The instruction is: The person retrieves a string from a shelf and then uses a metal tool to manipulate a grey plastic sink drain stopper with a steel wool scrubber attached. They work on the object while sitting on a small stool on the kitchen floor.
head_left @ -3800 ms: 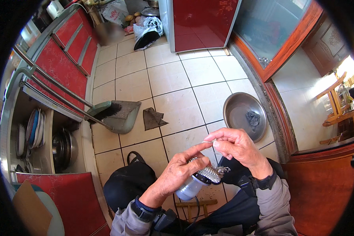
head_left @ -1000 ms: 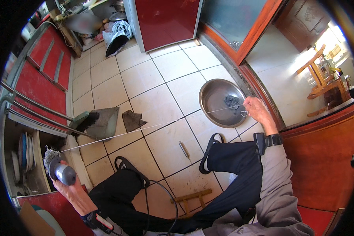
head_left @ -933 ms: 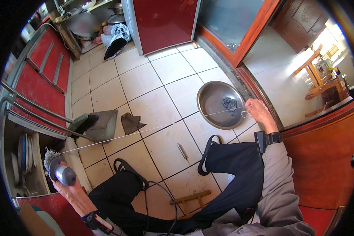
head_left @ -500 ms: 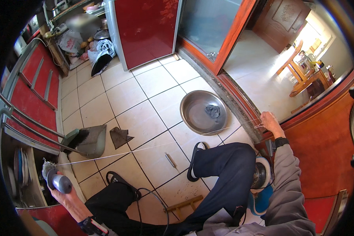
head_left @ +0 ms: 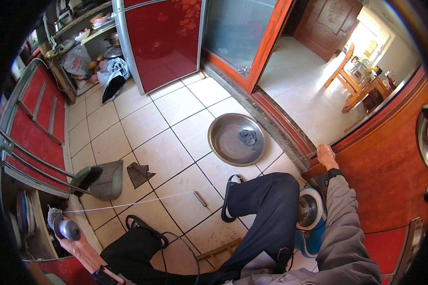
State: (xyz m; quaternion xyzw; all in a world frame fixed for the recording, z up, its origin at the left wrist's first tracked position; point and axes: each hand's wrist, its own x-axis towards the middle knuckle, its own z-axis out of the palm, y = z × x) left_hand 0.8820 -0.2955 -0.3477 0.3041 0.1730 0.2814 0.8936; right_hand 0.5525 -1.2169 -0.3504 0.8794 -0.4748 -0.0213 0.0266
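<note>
Far out on the left, my left hand (head_left: 81, 246) is wrapped round a dark cylindrical tool (head_left: 70, 230) with a rounded grey end. A silvery mesh-like bundle (head_left: 53, 216) sits at the tool's far end. From that bundle a thin pale strand (head_left: 152, 198) runs across the floor space, over my right knee side, toward my right hand (head_left: 325, 156). There the fingers are closed at the strand's end, beside the wooden door frame. Exactly how they grip it is too small to make out.
A steel basin (head_left: 226, 145) with a dark grey wad (head_left: 247, 137) stands on the tiles. Nearby lie a small metal rod (head_left: 200, 198), a brown cloth (head_left: 139, 175) and a dustpan (head_left: 110, 183). Beside my right leg stands a round-grilled blue device (head_left: 309, 210); a black cable (head_left: 188, 244) loops between my legs.
My right hand has shifted slightly lower, and the strand now hangs lower across the floor. The whole view has turned a little. Both hands keep their grip.
</note>
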